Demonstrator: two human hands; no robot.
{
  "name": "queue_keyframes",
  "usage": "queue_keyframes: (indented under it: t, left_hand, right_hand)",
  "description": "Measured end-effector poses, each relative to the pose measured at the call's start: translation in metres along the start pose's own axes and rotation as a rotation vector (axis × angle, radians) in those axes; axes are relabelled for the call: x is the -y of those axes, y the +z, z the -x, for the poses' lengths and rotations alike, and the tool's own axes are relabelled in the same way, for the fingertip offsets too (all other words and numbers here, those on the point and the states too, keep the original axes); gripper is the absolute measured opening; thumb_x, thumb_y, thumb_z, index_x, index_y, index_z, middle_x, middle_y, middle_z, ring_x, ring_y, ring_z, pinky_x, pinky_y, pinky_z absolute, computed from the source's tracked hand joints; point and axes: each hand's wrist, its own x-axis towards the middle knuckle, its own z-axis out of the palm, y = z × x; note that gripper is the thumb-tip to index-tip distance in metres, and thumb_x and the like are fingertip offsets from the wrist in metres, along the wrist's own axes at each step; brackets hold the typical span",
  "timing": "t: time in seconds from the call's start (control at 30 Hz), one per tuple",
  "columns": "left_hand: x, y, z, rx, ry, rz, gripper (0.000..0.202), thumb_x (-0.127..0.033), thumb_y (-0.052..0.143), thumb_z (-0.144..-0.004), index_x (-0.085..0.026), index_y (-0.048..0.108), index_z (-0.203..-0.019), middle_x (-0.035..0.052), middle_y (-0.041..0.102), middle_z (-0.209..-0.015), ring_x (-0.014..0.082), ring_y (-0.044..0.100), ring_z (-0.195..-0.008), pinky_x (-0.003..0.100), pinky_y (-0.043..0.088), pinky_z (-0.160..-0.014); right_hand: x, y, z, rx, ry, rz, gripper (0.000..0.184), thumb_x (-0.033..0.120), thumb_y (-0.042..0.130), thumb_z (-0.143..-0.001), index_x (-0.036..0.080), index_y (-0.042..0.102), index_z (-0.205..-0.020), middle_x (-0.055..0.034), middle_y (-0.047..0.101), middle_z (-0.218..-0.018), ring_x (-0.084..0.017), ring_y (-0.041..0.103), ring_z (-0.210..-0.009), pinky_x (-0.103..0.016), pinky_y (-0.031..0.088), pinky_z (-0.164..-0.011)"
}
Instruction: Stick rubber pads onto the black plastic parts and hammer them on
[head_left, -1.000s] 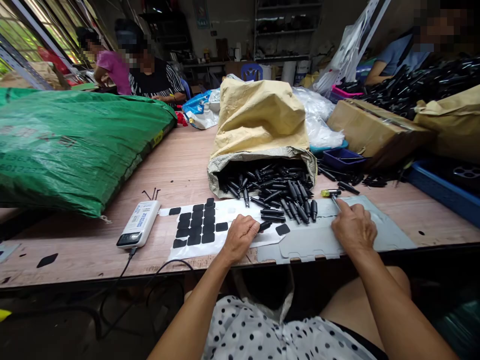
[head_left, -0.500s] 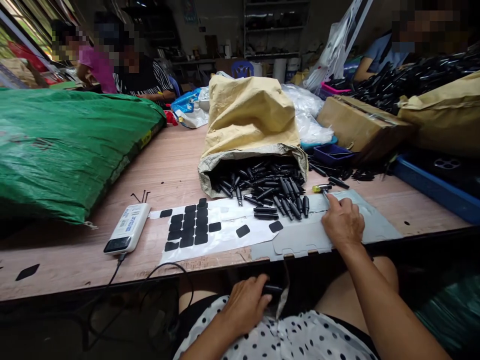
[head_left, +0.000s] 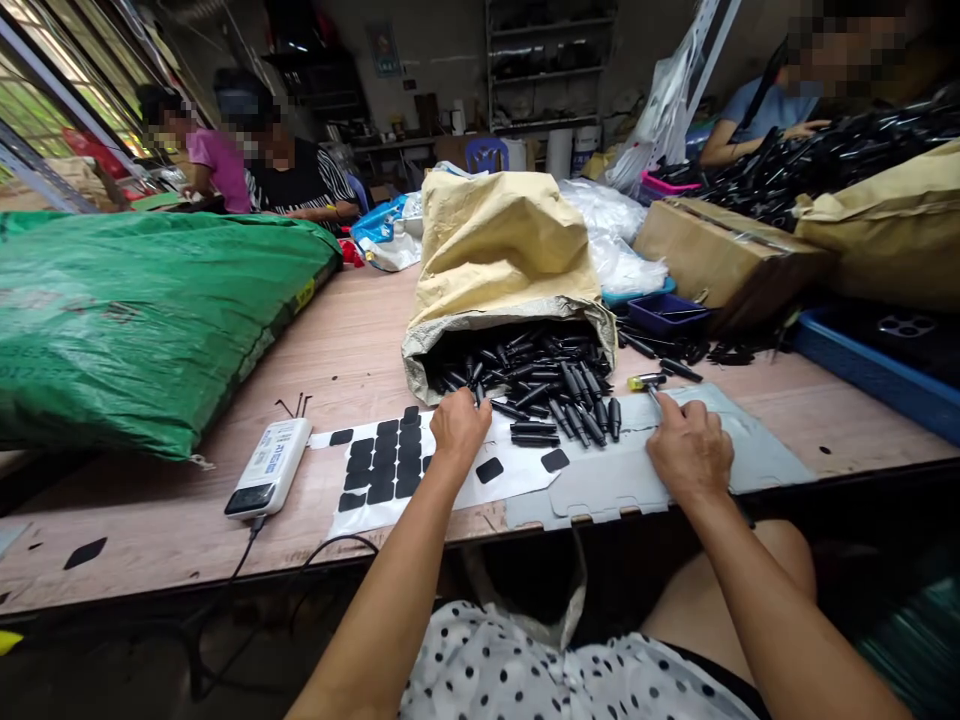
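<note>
My left hand is at the mouth of a tan sack, fingers pinched on the end of a black pen-shaped part. Behind it, many similar black parts spill from the sack onto the table. My right hand is closed around the handle of a small hammer with a yellow-and-black head, over a grey board. Under my left forearm lies a white sheet bearing dark rounded squares.
A white power bank with a cable sits on the left, near a big green sack. To the right are a cardboard box, a small purple tray and a blue tray. Other people sit across the table.
My left hand has risen from my lap, where it was beside a dark part, to the black parts at the sack mouth. My right hand stays on the hammer. The view has shifted slightly.
</note>
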Motion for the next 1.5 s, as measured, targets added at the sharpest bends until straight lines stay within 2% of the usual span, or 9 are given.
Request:
queue_keyframes:
  t: [0.1,0.23,0.37,0.53,0.83,1.03,1.23,1.33,1.5]
  left_hand:
    - [0.006,0.002,-0.005,0.063,-0.013,-0.055,0.025,-0.042,0.061,-0.088,-0.020,0.072,-0.090,0.0151,0.074,-0.098,0.0339,0.068,-0.093,0.039,0.047,-0.075]
    - [0.029,-0.019,0.015,0.032,0.005,-0.034,0.021,-0.041,0.062,-0.086,-0.024,0.071,-0.094,0.0099,0.073,-0.094,0.0313,0.067,-0.087,0.037,0.044,-0.071]
    - [0.047,-0.031,0.042,0.162,0.280,0.104,0.013,-0.037,0.068,-0.084,-0.024,0.069,-0.089,0.0017,0.069,-0.086,0.0211,0.061,-0.078,0.031,0.041,-0.067]
    - [0.043,-0.010,0.061,0.282,0.575,0.204,0.009,-0.029,0.070,-0.085,-0.023,0.067,-0.090,0.0023,0.065,-0.091,0.0224,0.056,-0.092,0.032,0.043,-0.076]
    - [0.043,0.017,0.059,0.210,0.610,0.317,0.015,-0.031,0.076,-0.083,-0.025,0.071,-0.096,0.0007,0.066,-0.094,0.0221,0.055,-0.094,0.036,0.040,-0.086]
    - [0.046,0.020,0.057,0.229,0.607,0.319,0.016,-0.033,0.077,-0.083,-0.026,0.074,-0.097,0.0010,0.067,-0.090,0.0225,0.055,-0.094,0.037,0.038,-0.086]
    - [0.047,0.020,0.057,0.244,0.599,0.315,0.018,-0.033,0.076,-0.084,-0.028,0.076,-0.101,0.0011,0.067,-0.090,0.0228,0.055,-0.094,0.037,0.038,-0.086]
    - [0.047,0.021,0.057,0.242,0.603,0.327,0.019,-0.034,0.077,-0.084,-0.029,0.077,-0.102,0.0010,0.068,-0.092,0.0223,0.055,-0.095,0.037,0.038,-0.086]
    - [0.047,0.021,0.057,0.239,0.604,0.308,0.011,-0.033,0.074,-0.086,-0.029,0.078,-0.095,0.0013,0.068,-0.092,0.0217,0.055,-0.094,0.037,0.038,-0.085]
  right_hand:
    - [0.001,-0.003,0.000,0.010,0.001,-0.010,0.040,0.018,0.050,-0.094,0.020,0.064,-0.131,-0.0119,0.056,-0.096,-0.024,0.049,-0.087,-0.034,0.025,-0.065]
    - [0.002,-0.005,0.000,0.027,0.014,-0.015,0.041,0.017,0.053,-0.090,0.021,0.063,-0.130,-0.0126,0.056,-0.098,-0.024,0.048,-0.088,-0.035,0.026,-0.066]
    - [0.002,-0.004,0.000,0.023,0.013,-0.014,0.041,0.017,0.051,-0.092,0.021,0.063,-0.131,-0.0123,0.055,-0.098,-0.024,0.048,-0.088,-0.034,0.026,-0.066]
    - [0.000,-0.001,0.000,0.020,0.017,-0.031,0.042,0.017,0.052,-0.092,0.020,0.063,-0.132,-0.0122,0.055,-0.097,-0.025,0.047,-0.088,-0.034,0.026,-0.067]
    - [-0.003,-0.005,-0.005,0.084,0.061,-0.087,0.042,0.019,0.046,-0.095,0.022,0.065,-0.132,-0.0131,0.057,-0.101,-0.025,0.050,-0.089,-0.035,0.030,-0.068]
    - [0.003,-0.043,0.007,0.064,0.201,-0.478,0.048,0.026,0.045,-0.096,0.021,0.056,-0.142,-0.0133,0.063,-0.107,-0.026,0.059,-0.093,-0.036,0.044,-0.076]
    - [0.058,-0.094,0.066,0.200,-0.136,-1.022,0.039,0.031,0.047,-0.101,0.024,0.057,-0.138,-0.0086,0.067,-0.120,-0.021,0.065,-0.107,-0.035,0.052,-0.095]
    - [0.079,-0.104,0.088,0.235,-0.308,-1.062,0.042,0.023,0.043,-0.102,0.025,0.054,-0.142,-0.0091,0.066,-0.119,-0.020,0.064,-0.111,-0.035,0.053,-0.099]
    - [0.090,-0.100,0.103,0.241,-0.370,-0.907,0.045,0.020,0.041,-0.103,0.027,0.052,-0.147,-0.0075,0.066,-0.100,-0.019,0.067,-0.088,-0.030,0.057,-0.080]
